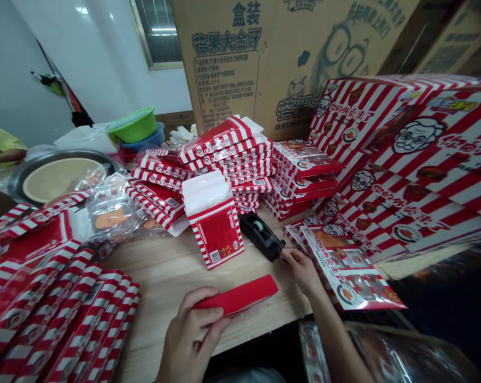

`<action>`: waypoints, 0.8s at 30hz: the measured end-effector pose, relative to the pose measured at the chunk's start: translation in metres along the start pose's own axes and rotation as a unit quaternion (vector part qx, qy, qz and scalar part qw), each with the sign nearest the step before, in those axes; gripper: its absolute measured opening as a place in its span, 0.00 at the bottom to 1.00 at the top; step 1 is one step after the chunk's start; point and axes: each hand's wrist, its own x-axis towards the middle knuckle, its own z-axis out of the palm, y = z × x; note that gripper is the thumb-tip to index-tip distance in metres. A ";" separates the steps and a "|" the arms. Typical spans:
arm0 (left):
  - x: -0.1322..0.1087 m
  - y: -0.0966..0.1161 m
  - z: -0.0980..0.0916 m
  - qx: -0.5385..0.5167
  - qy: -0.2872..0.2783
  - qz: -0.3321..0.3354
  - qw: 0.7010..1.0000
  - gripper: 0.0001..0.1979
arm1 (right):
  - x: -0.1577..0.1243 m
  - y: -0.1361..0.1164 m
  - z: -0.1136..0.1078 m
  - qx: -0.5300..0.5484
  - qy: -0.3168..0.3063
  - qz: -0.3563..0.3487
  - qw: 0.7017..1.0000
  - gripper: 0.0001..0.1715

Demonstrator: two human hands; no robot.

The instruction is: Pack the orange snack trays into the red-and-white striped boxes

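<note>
My left hand [196, 331] is closed around one end of a flat red cardboard box [240, 296], thumb and fingers on its opposite sides, low over the front of the table. My right hand [300, 268] pinches at the cutter end of a black tape dispenser [261, 235]; the clear tape between the fingertips hardly shows. A pale green roll of tape [258, 225] sits in the dispenser. Just left of it stands a red-and-white striped box [217, 229] with its white top flap open. To the right of my right hand lie flat striped boxes with clear windows [344, 266].
Striped boxes are piled at the left [65, 314], in the middle [240, 154] and at the right [420, 154]. Clear bags of orange pieces [113, 213] lie near a metal basin [15, 183]. Behind stand a green basin [132, 123] and large cartons [280, 64]. A person's arm [7, 156] shows far left.
</note>
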 end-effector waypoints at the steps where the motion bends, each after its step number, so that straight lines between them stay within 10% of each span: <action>1: 0.001 0.002 0.000 0.010 0.000 0.007 1.000 0.02 | -0.001 0.006 0.004 -0.007 0.024 -0.005 1.000 0.23; 7: -0.001 0.009 0.007 0.042 0.025 0.003 0.999 0.01 | -0.027 -0.006 0.003 -0.023 0.068 -0.002 0.997 0.21; 15: -0.005 0.019 0.021 0.076 0.007 0.045 0.996 0.06 | -0.148 -0.134 0.038 0.204 0.010 0.048 0.978 0.48; 24: 0.020 0.021 0.003 0.120 -0.145 0.097 0.977 0.18 | -0.137 -0.100 0.064 0.312 -0.088 0.073 0.943 0.53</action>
